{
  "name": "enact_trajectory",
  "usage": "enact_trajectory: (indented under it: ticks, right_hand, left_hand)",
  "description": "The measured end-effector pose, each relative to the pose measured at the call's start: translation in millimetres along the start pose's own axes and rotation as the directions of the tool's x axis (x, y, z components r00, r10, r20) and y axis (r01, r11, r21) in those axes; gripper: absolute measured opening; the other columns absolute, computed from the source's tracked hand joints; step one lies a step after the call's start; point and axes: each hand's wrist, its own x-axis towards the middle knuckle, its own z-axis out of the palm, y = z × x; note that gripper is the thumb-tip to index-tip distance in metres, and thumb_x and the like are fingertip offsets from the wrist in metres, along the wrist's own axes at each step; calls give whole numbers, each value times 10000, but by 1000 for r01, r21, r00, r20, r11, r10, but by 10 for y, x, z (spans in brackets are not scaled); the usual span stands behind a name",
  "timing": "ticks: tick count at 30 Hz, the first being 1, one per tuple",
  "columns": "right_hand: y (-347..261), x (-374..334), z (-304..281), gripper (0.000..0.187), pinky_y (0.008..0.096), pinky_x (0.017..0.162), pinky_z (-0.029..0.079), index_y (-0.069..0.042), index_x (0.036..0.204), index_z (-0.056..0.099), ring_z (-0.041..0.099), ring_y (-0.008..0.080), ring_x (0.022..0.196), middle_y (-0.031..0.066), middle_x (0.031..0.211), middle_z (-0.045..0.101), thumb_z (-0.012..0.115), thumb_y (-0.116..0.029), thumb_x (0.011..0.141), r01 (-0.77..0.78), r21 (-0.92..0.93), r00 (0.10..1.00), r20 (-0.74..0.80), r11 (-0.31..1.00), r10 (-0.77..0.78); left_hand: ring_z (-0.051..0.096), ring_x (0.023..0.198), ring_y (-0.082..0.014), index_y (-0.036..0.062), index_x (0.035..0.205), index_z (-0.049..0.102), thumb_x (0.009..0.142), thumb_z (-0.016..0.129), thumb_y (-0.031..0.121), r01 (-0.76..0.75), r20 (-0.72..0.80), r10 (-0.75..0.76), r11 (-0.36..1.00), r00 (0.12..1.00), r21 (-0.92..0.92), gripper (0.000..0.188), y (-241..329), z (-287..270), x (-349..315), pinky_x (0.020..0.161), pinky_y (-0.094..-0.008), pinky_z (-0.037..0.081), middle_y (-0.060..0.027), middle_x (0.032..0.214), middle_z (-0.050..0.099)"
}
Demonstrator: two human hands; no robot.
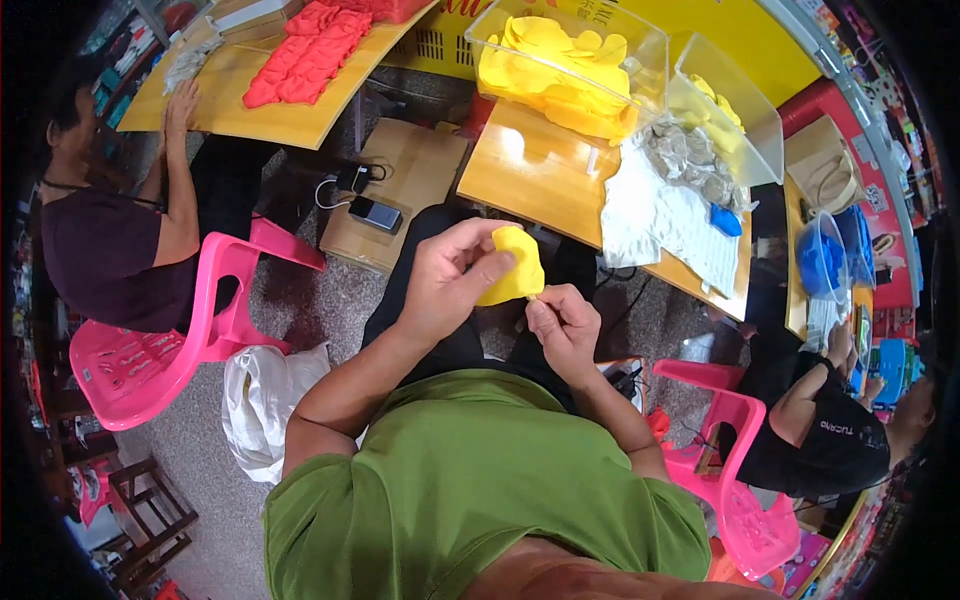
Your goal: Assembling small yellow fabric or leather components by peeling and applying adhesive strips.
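Just above my lap, I hold a limp yellow balloon point(514, 268) between my two hands. My left hand point(455, 275) grips its upper left side, thumb across the front and fingers behind. The fingertips of my right hand point(566, 325) pinch its narrow neck at the lower right. A clear bin point(650, 60) heaped with similar yellow balloons point(555, 75) stands on the table ahead. To its right, a second clear bin point(760, 130) holds fewer yellow pieces point(712, 100).
Clear plastic bundles point(690, 155) and a blue piece point(725, 220) lie on white sheeting point(655, 215) over the wooden table point(530, 165). People in dark clothes sit left point(120, 240) and right point(825, 430) by pink chairs point(215, 290). Red pieces point(310, 55) cover the left table. A white sack point(265, 410) stands on the floor.
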Motion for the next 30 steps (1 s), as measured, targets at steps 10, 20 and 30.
enact_trajectory:
  ticks: [10,20,30]
  right_hand:
    - [-84,-19,67,13,219,494,409,-3,856,585,526,79,538,25,653,548,592,-13,853,5,16,1000,-17,1000,-5]
    - [-56,-142,114,49,190,486,377,15,877,557,473,42,544,16,668,553,547,-28,897,-127,388,991,10,913,133]
    - [-37,-88,114,48,187,478,363,11,889,546,456,41,536,19,655,544,540,-34,902,-212,397,977,102,893,186]
  left_hand:
    - [624,792,-127,-65,1019,613,939,522,180,-75,-52,88,975,995,210,273,-51,-104,-109,732,-245,488,-97,890,663]
    - [656,791,-206,-72,966,595,945,501,177,-157,-163,175,981,971,115,266,-105,-2,-165,739,-310,520,-162,883,666]
    - [652,792,-183,-64,965,598,944,505,171,-63,-159,78,994,984,95,254,-138,-31,-150,736,-290,517,-141,870,669]
